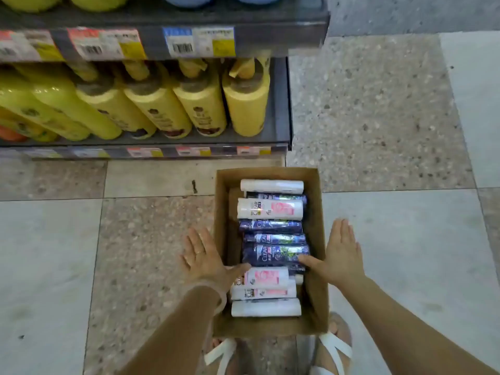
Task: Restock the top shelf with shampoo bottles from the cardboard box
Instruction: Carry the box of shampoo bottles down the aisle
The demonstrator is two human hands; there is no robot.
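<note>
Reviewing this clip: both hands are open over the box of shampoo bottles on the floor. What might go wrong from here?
1. The bottles lie loosely stacked in the cardboard box; pulling the dark bottle between the left hand and right hand may shift the white bottle beside it.
2. Both hands are open with no grip yet, so a smooth bottle could slip.
3. The box sits right at the sandalled feet, a possible trip hazard.

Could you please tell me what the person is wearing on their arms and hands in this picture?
Both forearms are bare, with no sleeves in view. The left hand has a thin ring on one finger, and a pale translucent bangle circles the left wrist. The right hand shows no ring, and its wrist is bare.
</note>
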